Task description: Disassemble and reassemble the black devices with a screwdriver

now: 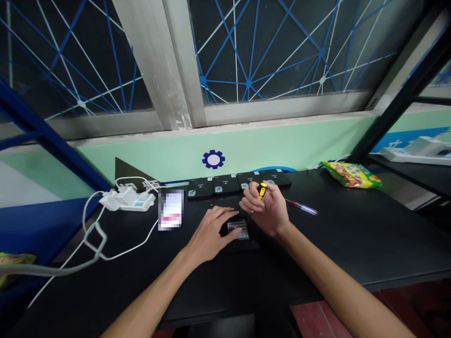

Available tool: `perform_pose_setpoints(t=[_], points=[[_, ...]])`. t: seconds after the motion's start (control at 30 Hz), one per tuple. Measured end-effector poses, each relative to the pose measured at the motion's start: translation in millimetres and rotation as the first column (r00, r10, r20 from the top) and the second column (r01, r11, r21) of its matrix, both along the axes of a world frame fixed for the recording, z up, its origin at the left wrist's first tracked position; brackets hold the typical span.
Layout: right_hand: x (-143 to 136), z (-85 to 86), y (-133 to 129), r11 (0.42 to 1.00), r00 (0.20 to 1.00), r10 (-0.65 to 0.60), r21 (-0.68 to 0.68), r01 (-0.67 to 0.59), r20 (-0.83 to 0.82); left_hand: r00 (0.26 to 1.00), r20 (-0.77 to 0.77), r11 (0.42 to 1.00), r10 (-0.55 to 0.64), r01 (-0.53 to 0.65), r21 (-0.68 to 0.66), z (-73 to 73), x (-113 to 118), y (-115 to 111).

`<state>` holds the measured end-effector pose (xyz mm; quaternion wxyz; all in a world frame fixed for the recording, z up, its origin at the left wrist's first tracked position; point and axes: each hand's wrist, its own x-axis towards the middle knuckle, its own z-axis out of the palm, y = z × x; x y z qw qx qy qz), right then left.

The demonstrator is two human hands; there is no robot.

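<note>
A black device [243, 244] with a silver label lies on the black table. My left hand [213, 231] rests on its left side, fingers and thumb spread around the label. Above the device's right side, my right hand [265, 206] is closed round a yellow and black screwdriver [262, 190]. Its thin shaft points down toward the device; where the tip ends is too small to tell. Behind the hands, several flat black boxes [225, 184] stand in a row by the wall.
A lit phone [171, 209] lies left of the hands, near a white power strip [137, 202] with white cables [130, 252]. To the right are a second screwdriver [305, 208] and a green and yellow snack bag [352, 175]. Windows rise behind.
</note>
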<state>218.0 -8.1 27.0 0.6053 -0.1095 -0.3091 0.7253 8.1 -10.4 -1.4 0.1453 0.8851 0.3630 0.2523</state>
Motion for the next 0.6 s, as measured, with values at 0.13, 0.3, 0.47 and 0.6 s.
perform_pose_setpoints(t=[0.13, 0.3, 0.47, 0.6], points=[[3.4, 0.1, 0.4, 0.998, 0.997, 0.064, 0.013, -0.065, 0.053, 1.000, 0.010, 0.998, -0.012, 0.013, -0.068, -3.6, 1.2, -0.4], [6.8, 2.5, -0.9, 0.979, 0.971, 0.194, 0.034, -0.200, 0.136, 1.000, 0.021, 0.999, 0.000, 0.001, -0.044, -4.9, -0.3, 2.9], [11.0, 2.0, -1.9, 0.922, 0.913, 0.381, 0.018, -0.388, 0.146, 1.000, 0.005, 0.998, -0.006, 0.007, -0.058, -3.1, 0.0, 2.1], [11.5, -1.4, -2.3, 0.866, 0.856, 0.490, 0.019, -0.499, 0.162, 1.000, -0.005, 0.998, -0.007, 0.007, -0.070, -1.6, 0.0, 1.4]])
